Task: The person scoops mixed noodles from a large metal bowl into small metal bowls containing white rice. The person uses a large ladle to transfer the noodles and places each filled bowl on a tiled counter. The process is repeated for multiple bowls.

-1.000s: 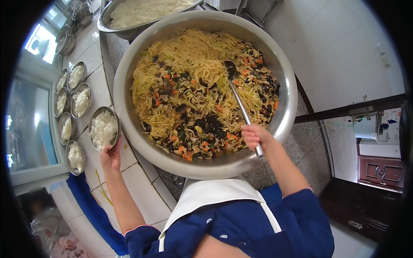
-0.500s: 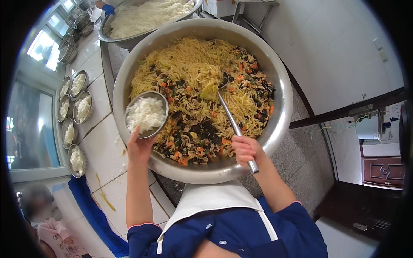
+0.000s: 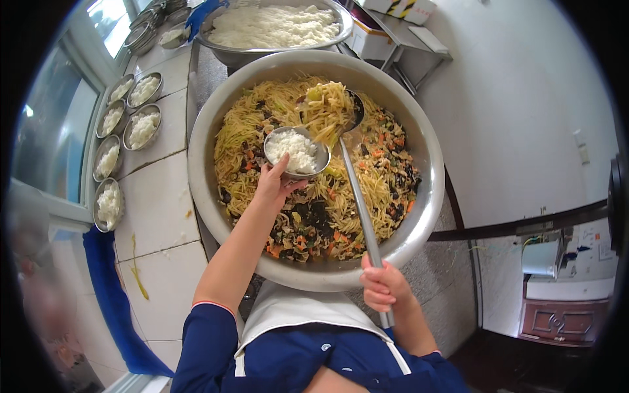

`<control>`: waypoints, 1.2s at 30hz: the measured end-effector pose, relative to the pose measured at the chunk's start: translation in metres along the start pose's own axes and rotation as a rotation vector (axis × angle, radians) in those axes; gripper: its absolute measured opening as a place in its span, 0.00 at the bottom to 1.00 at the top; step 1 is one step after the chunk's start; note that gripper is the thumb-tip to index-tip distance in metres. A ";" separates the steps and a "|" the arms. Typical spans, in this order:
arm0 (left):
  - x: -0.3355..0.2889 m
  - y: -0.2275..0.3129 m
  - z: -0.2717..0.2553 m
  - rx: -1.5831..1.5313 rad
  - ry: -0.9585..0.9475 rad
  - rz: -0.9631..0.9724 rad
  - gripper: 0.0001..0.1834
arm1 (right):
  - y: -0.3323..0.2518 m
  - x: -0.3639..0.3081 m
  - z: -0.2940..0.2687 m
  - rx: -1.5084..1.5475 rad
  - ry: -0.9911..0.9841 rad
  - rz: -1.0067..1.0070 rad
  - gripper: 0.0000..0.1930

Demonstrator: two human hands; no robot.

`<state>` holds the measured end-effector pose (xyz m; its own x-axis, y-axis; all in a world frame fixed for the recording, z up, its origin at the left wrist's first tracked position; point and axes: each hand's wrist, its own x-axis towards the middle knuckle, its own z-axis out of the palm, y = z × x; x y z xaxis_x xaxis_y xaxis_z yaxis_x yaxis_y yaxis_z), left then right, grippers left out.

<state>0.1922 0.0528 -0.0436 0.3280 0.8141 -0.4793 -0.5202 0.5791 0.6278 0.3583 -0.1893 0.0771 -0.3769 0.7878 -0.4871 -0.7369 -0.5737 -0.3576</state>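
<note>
My left hand is closed round a metal bowl of white rice, held over the big metal basin. In my right hand is the long handle of a metal ladle. Its scoop is heaped with yellow shredded vegetable and hangs just beyond the bowl, at its upper right. Strands spill over the scoop's near edge toward the rice. Below, the basin holds more yellow shreds, dark pieces, orange bits and what looks like sliced meat.
Several metal bowls of rice stand on the white tiled counter at the left, with stacked bowls farther back. A large rice tub sits beyond the basin, a blue-gloved hand beside it. A blue cloth edges the counter.
My left hand has brought the rice bowl rightward over the basin's middle. The ladle has come up out of the food, loaded with yellow shreds. The view has shifted somewhat.
</note>
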 end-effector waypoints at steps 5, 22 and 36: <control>-0.003 0.024 0.006 -0.106 -0.059 0.117 0.28 | 0.026 0.012 -0.003 -0.382 0.240 -0.029 0.07; -0.015 0.047 -0.046 -0.297 -0.205 0.135 0.29 | 0.030 0.042 -0.015 -1.639 0.660 -0.662 0.07; -0.033 0.082 -0.045 -0.152 -0.079 0.377 0.29 | 0.031 0.008 0.031 -0.316 0.236 -0.024 0.07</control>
<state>0.1034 0.0711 -0.0038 0.1484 0.9723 -0.1806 -0.7241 0.2312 0.6498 0.3149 -0.1937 0.0866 -0.1957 0.7498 -0.6321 -0.5207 -0.6256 -0.5809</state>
